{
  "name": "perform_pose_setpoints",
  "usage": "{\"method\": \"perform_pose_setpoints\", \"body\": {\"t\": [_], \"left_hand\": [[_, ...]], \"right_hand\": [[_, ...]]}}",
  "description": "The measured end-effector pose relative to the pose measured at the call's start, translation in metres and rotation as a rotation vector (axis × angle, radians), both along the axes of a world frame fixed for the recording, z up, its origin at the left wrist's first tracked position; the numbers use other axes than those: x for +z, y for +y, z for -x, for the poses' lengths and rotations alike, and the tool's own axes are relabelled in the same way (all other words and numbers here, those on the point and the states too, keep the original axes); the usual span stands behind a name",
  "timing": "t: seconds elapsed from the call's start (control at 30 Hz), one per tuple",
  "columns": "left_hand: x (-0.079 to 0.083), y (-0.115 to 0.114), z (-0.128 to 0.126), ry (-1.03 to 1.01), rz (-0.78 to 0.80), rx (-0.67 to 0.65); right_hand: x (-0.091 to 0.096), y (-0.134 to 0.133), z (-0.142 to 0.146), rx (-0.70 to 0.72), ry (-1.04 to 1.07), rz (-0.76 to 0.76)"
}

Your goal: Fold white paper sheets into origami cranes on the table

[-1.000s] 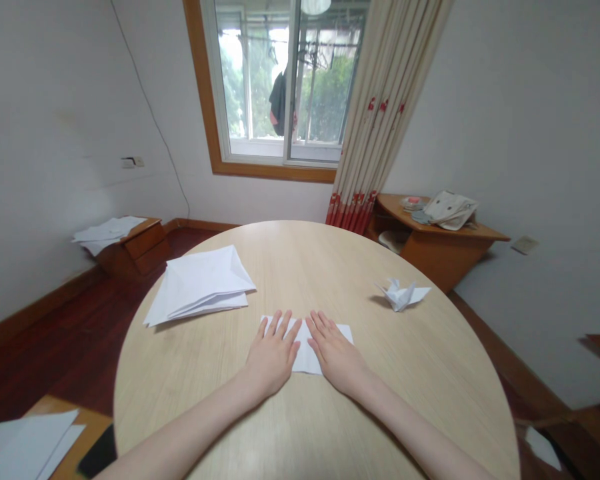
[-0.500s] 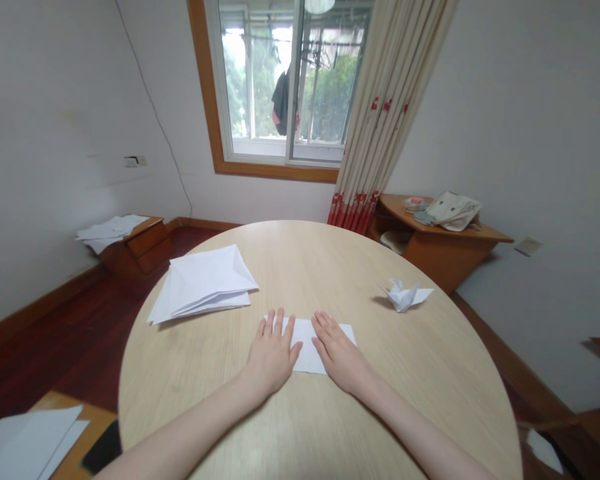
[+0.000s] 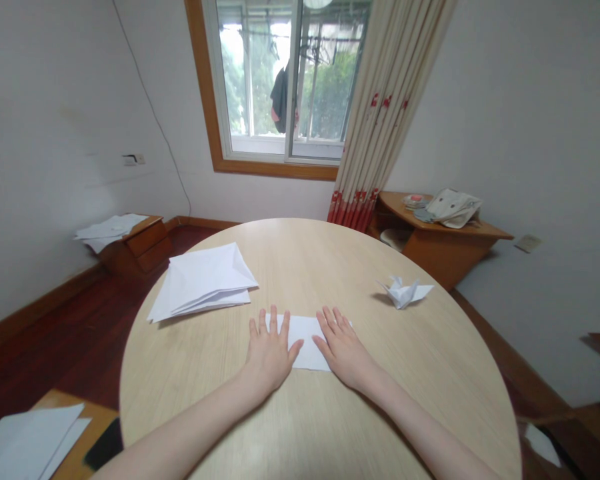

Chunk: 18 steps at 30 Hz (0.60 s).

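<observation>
A white sheet of paper (image 3: 307,343), rectangular and apparently folded, lies flat on the round wooden table (image 3: 300,427) in front of me. My left hand (image 3: 271,345) rests palm down over its left end, fingers spread. Across the right end lies my right hand (image 3: 340,343), also palm down with its fingers stretched out. Both thumbs point inward, and the middle of the paper shows between them. The paper's two ends are partly hidden under my hands.
A stack of white paper (image 3: 207,277) sits at the table's left. On the right stands a folded paper crane (image 3: 401,292). Beyond the table are a small cabinet (image 3: 150,243) and a corner desk (image 3: 445,240). More sheets (image 3: 30,437) lie low at the left.
My left hand has slid slightly left. My right hand has moved a little to the right, its fingers spreading further apart. The paper stays under both hands.
</observation>
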<state>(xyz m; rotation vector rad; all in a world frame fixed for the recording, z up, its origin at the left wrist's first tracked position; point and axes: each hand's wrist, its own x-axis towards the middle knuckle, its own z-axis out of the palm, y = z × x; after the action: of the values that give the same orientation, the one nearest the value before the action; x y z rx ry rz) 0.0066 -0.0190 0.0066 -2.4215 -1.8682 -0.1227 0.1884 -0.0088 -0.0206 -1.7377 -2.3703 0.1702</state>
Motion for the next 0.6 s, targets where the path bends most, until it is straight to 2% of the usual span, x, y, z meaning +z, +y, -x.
{"method": "perform_pose_setpoints", "body": {"t": [0.13, 0.23, 0.6], "left_hand": [[0.001, 0.000, 0.000, 0.026, 0.019, 0.002], [-0.001, 0.000, 0.001, 0.024, -0.002, -0.009], [-0.010, 0.004, 0.008, -0.035, -0.079, -0.082]], "right_hand": [[0.010, -0.002, 0.001, -0.066, -0.044, 0.049], [0.015, -0.002, -0.001, -0.054, -0.055, 0.060], [0.009, 0.002, -0.010, 0.001, -0.020, 0.050]]}}
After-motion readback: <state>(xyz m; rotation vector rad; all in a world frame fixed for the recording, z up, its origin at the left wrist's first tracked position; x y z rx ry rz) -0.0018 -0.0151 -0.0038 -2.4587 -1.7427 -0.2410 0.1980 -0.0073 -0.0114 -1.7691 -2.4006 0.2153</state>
